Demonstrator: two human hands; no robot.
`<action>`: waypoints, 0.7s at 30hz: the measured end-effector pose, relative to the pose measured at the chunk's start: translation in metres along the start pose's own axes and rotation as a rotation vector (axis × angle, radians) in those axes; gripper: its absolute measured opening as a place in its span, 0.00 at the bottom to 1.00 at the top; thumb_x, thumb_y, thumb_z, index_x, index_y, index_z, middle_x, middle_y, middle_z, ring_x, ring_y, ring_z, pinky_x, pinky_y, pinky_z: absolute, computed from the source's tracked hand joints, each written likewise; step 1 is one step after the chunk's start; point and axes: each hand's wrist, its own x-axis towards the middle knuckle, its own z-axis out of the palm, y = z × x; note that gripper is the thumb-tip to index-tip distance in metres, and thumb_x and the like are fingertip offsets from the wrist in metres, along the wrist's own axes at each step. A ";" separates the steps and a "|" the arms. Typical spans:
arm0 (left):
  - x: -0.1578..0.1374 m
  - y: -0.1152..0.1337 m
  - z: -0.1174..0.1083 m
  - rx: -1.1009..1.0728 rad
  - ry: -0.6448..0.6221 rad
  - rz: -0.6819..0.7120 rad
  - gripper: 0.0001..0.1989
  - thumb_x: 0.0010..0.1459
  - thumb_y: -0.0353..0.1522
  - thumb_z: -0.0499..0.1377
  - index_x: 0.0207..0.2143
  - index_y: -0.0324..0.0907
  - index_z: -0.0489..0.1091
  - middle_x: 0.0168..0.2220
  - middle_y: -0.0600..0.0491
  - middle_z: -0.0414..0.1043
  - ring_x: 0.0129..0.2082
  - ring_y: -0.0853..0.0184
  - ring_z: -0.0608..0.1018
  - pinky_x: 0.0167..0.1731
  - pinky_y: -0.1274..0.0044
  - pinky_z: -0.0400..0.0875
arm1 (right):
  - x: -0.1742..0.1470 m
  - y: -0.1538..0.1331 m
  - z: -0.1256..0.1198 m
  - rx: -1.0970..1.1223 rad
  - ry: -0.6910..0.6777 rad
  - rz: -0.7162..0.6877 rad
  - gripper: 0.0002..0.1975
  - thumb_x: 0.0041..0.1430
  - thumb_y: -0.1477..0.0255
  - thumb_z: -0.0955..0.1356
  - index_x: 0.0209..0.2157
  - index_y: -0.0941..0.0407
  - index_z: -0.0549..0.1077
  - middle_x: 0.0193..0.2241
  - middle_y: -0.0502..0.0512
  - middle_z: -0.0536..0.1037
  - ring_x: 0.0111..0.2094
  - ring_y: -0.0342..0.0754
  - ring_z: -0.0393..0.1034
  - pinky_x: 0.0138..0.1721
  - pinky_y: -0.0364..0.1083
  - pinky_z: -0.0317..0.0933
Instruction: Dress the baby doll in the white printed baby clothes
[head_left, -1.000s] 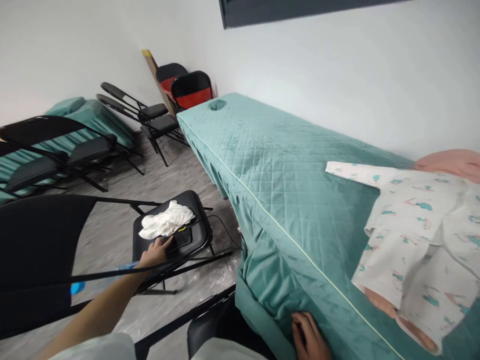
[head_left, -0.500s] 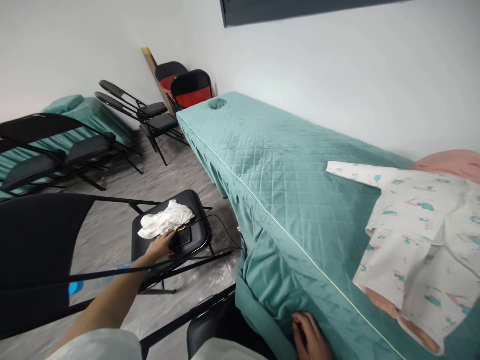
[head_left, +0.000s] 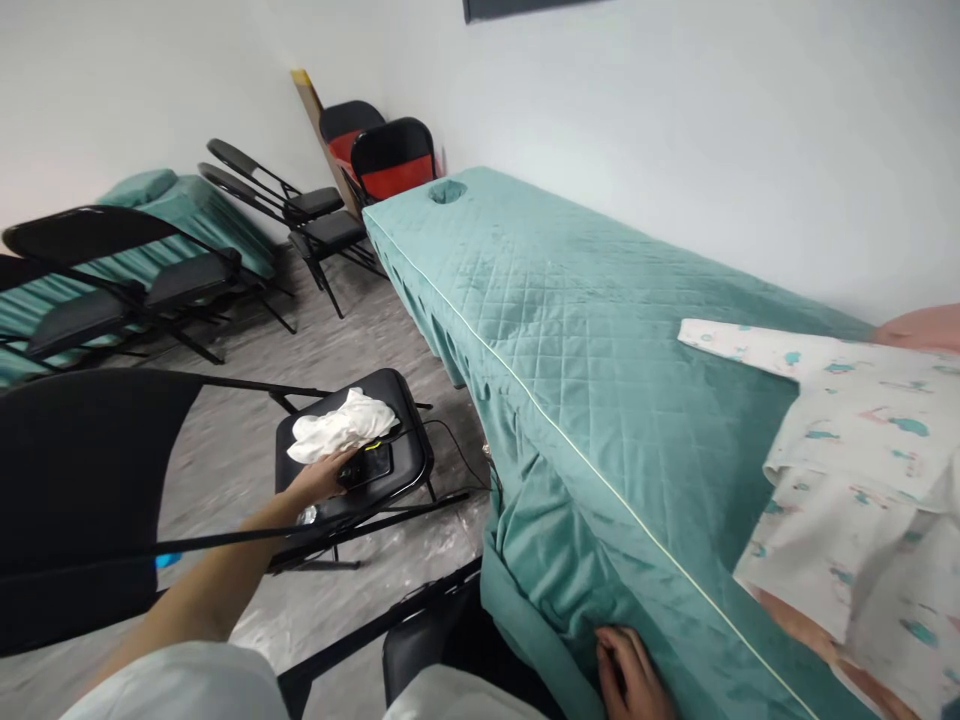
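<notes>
Left hand (head_left: pixel 319 478) reaches out over the seat of a black folding chair (head_left: pixel 409 465). Its fingers lie flat and loosely spread on a dark phone (head_left: pixel 367 466) at the seat's middle; they rest on the phone without closing around it. A crumpled white cloth (head_left: pixel 341 425) lies on the same seat, just beyond the fingertips and touching the phone's far edge. A thin black cable (head_left: pixel 457 455) runs from the seat area toward the bed.

Right hand (head_left: pixel 634 675) sits low at the near edge of the view, fingers curled against the hanging side of the teal quilted cover (head_left: pixel 570 330). Whether it grips the fabric cannot be told.

The cover drapes a long bed (head_left: pixel 525 560) that stands against the white wall (head_left: pixel 675 130), with a face hole (head_left: pixel 447 191) at its far end. A white printed garment (head_left: pixel 847 450) lies spread on the bed's near right part, over a pink cloth (head_left: pixel 919 328).

More folding chairs (head_left: pixel 300 215) stand on the grey floor (head_left: pixel 247 400) beyond the first one. Two red-backed chairs (head_left: pixel 390 165) stand at the far corner. A second teal bed (head_left: pixel 165 215) stands at far left.
</notes>
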 end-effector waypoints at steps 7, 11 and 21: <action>-0.004 -0.024 -0.042 0.068 0.277 -0.153 0.28 0.60 0.29 0.48 0.63 0.37 0.63 0.62 0.38 0.63 0.61 0.50 0.69 0.56 0.64 0.67 | -0.001 0.001 0.011 -0.009 0.085 0.097 0.21 0.71 0.56 0.58 0.37 0.53 0.76 0.33 0.58 0.81 0.34 0.50 0.79 0.35 0.45 0.74; 0.022 -0.012 -0.053 0.037 0.245 -0.221 0.36 0.59 0.34 0.55 0.69 0.43 0.53 0.70 0.38 0.50 0.66 0.45 0.61 0.57 0.57 0.65 | 0.003 0.010 0.002 -0.038 -0.017 0.002 0.19 0.70 0.58 0.60 0.38 0.53 0.77 0.33 0.57 0.82 0.33 0.49 0.80 0.33 0.42 0.74; 0.078 0.009 -0.055 -0.015 0.140 -0.251 0.33 0.57 0.36 0.57 0.64 0.40 0.57 0.60 0.34 0.63 0.59 0.42 0.68 0.50 0.54 0.68 | 0.006 0.010 -0.005 -0.123 -0.078 -0.041 0.14 0.69 0.65 0.62 0.39 0.54 0.77 0.34 0.57 0.82 0.34 0.48 0.81 0.34 0.41 0.75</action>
